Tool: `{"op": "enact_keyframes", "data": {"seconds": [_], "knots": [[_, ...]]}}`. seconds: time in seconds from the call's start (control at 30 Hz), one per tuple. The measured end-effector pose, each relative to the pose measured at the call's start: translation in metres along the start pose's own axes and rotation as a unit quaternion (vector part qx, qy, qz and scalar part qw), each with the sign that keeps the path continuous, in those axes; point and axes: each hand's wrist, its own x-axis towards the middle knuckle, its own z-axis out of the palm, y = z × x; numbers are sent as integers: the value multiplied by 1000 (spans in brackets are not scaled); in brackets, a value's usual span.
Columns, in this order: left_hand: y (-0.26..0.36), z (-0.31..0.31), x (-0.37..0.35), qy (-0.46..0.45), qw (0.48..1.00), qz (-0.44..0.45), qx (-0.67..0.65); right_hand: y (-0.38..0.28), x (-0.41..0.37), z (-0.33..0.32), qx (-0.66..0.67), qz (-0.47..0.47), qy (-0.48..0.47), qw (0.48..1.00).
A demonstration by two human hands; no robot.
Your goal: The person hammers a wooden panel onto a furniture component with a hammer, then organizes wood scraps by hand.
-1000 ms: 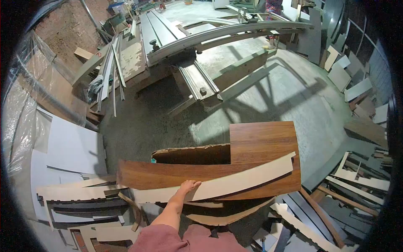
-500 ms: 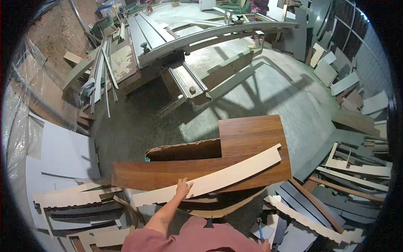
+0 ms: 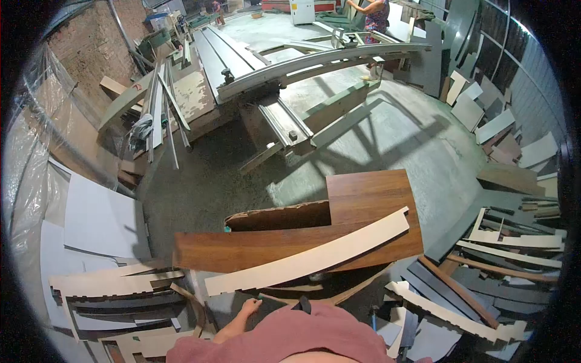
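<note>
My left hand [image 3: 249, 307] is in front of my shirt, just below the near end of a long pale notched board [image 3: 308, 254], and apart from it. Its fingers are curled together; whatever may be in them is too small to make out. The pale board lies slantwise across a brown wood-grain panel [image 3: 369, 196] with an L-shaped outline. Beneath these shows a brown cardboard-like edge [image 3: 278, 216]. My right hand is out of sight. A slim blue tool [image 3: 373, 319] shows beside my shirt at the lower right.
A sliding table saw [image 3: 284, 121] with a long metal fence stands ahead. White panels [image 3: 100, 218] lean at left. Notched offcuts [image 3: 115, 284] lie at lower left, and stacked strips [image 3: 454, 296] at right. Another person [image 3: 376, 15] stands at the far back.
My left hand has lifted off the pale board and drawn back toward my body, fingers now curled. My right hand has gone out of sight. The view has shifted slightly.
</note>
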Motion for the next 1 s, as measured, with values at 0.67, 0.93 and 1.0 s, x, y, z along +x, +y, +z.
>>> {"op": "enact_keyframes", "data": {"seconds": [0.67,0.93,1.0], "knots": [[16,-38,22,49,988,43,-138,-50,-2,8,13,-77,22,997],[-11,-26,25,57,995,2,-88,-55,-11,2,-7,-24,1,1000],[-8,-28,21,55,994,-12,-96,-56,-14,0,-11,-16,-2,1000]]}}
